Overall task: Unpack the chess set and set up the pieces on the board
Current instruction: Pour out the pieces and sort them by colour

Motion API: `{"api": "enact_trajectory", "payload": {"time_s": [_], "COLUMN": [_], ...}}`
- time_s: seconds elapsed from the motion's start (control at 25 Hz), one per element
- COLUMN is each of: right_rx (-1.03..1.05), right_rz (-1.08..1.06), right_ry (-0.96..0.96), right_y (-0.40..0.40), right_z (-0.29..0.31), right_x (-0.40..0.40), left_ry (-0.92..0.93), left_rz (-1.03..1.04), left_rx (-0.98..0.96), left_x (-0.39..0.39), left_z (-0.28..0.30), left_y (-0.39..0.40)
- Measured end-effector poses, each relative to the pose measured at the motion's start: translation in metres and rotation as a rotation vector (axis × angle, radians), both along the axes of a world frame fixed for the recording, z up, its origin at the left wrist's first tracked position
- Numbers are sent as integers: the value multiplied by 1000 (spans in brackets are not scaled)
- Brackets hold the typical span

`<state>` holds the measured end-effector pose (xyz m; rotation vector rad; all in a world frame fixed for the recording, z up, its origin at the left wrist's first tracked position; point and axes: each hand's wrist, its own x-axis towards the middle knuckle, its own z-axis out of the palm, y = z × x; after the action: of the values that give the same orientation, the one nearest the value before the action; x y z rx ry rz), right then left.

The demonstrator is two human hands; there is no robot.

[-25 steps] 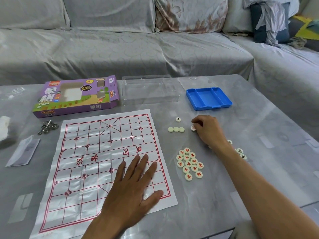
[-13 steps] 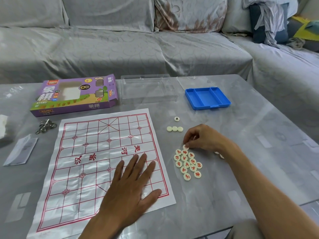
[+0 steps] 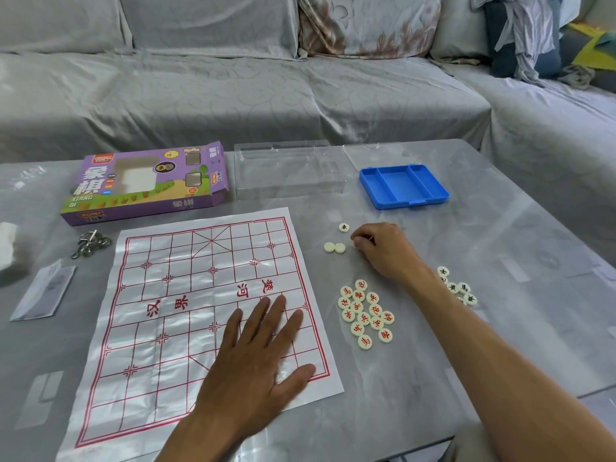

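Observation:
The paper xiangqi board (image 3: 173, 295) lies flat on the grey table, with no pieces on it. My left hand (image 3: 256, 355) presses on its near right corner, fingers straight and spread. To the right of the board, several red-lettered pieces (image 3: 365, 311) sit in a cluster. Several black-lettered pieces (image 3: 458, 288) lie beyond my right forearm. A single black-lettered piece (image 3: 344, 227) and two face-down discs (image 3: 334, 247) lie further back. My right hand (image 3: 383, 251) has its fingertips curled down on a third disc just right of those two, hiding it.
A blue compartment tray (image 3: 403, 185) and a clear plastic lid (image 3: 286, 171) stand at the back of the table. The purple game box (image 3: 146, 185) lies at the back left. Metal rings (image 3: 90, 245) and a paper sachet (image 3: 43, 291) sit left of the board. A covered sofa stands behind.
My right hand went down to the red cluster half a second ago and has come back up to the face-down discs, covering one. The left hand has stayed on the board.

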<state>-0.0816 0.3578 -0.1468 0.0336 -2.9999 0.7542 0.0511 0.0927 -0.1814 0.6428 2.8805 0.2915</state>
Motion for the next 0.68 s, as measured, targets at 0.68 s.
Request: {"api": "enact_trajectory", "payload": {"time_s": [0.68], "right_rx": [50], "right_rz": [88], "right_ry": [-71], "right_y": [-14], "right_z": [0], "right_x": [10], "left_ry": [29], "left_rz": [15], "left_rx": [30], "left_x": [-1], "left_z": [0], "left_y": [0]}}
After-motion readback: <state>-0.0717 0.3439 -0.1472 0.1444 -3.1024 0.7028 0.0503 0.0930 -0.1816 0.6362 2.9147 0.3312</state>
